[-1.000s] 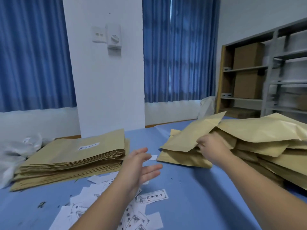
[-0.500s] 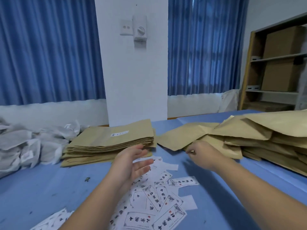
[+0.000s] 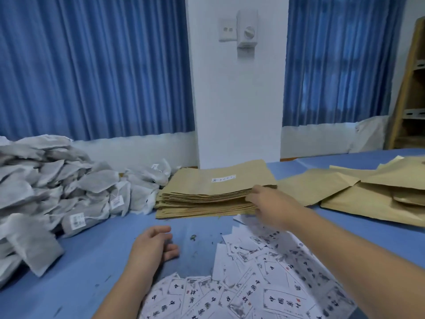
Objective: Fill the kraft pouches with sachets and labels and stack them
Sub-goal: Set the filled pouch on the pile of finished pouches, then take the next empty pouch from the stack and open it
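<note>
Kraft pouch stack (image 3: 213, 192) touching right hand (image 3: 270, 204), grip unclear, left hand (image 3: 151, 248) apart, loosely curled, empty

Blue curtains (image 3: 96, 65), white pillar (image 3: 236, 100) with wall switch (image 3: 247, 31), wooden shelf (image 3: 411, 100)

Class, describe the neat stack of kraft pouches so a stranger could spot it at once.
Find the white pillar between the blue curtains; the stack of flat kraft pouches lies on the blue table at its foot. Unlike the grey sachet heap left of it and the sprawling pouches right of it, it is squared-up, with one white label on top.
</note>
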Motion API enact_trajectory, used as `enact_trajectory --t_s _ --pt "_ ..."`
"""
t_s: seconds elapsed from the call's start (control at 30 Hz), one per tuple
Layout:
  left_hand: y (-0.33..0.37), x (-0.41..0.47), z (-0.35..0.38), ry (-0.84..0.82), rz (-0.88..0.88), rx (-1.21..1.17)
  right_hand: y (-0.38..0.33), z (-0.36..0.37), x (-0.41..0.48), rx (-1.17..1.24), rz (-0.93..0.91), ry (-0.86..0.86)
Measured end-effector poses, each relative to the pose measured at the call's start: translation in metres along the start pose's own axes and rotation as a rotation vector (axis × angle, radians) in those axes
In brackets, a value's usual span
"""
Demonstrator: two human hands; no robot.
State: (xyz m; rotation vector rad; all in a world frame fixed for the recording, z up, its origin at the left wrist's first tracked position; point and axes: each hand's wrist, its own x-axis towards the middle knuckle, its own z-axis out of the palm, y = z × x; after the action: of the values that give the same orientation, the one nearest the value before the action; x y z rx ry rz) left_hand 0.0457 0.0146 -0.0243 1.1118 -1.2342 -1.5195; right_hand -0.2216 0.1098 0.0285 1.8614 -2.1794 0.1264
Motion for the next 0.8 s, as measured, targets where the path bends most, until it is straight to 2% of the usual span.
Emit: enact_trajectory --t_s 0.13,0.2,0.3,0.47,0.63,0.8 --pt "-0.005 0.009 0.005 -0.032 -0.003 0.064 -0.004 0.000 0.030 0.009 0.062 0.053" --pt "-0.008 0.009 0.009 -0.045 0.012 0.134 0.006 0.001 0.035 -0.041 0.152 0.069" --pt "-0.009 0.010 0.011 -0.022 0.025 0.185 0.022 0.014 0.032 0.021 0.287 0.072" --pt "-0.011 0.014 0.013 0.001 0.035 0.210 0.025 0.041 0.022 0.089 0.401 0.313" --pt "-0.017 0.016 0.012 0.017 0.086 0.286 0.028 0.037 0.021 0.120 0.298 0.480" --pt "-0.017 0.016 0.009 0.029 0.176 0.492 0.011 -0.004 0.024 0.421 0.101 0.453"
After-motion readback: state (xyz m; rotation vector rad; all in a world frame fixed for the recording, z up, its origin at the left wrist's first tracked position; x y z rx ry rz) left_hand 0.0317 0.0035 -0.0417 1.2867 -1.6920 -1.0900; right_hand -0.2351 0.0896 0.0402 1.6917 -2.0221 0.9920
